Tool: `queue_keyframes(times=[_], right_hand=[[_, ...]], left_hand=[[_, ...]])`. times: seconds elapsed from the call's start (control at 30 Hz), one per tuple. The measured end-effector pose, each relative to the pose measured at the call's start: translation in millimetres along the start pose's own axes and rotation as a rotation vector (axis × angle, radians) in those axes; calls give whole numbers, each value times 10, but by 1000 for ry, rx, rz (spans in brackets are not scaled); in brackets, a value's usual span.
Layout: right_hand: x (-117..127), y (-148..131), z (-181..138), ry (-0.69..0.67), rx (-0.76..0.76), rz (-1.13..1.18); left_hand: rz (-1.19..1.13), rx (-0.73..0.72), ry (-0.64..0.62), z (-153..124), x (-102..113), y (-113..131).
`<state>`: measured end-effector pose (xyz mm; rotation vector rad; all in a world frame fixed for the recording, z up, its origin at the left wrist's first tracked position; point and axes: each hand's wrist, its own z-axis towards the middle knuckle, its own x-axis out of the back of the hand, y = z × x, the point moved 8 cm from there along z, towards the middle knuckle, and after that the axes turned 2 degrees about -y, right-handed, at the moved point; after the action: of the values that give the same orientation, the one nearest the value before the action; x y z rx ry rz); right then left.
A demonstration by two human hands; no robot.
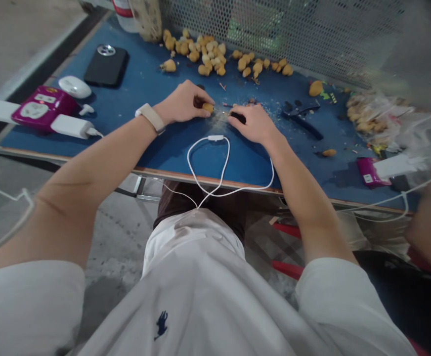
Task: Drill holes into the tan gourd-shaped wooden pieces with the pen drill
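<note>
L hand (182,103) grip closed on tan nut-like piece (208,107) at mid worktop (163,153), R hand (250,123) grip closed on small dark tool (238,117), w/ big heap of same pieces (200,52) left by far edge, more in plastic bag (367,116) at R edge.

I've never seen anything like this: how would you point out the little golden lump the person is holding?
On the blue table, look mid-way, where two hands nearly meet. The left hand, with the watch, has a small golden lump at its fingertips. Unlike the similar lumps heaped loose toward the far edge, this one is held, next to the dark object in the right hand.
</note>
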<state>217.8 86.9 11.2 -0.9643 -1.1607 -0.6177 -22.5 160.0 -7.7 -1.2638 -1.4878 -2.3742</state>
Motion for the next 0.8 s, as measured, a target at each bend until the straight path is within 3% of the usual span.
queue_keyframes(times=[0.8], right_hand=[[45,-38,-3,-14,-15,43]], left_hand=[[13,-41,-43,-28,36,132]])
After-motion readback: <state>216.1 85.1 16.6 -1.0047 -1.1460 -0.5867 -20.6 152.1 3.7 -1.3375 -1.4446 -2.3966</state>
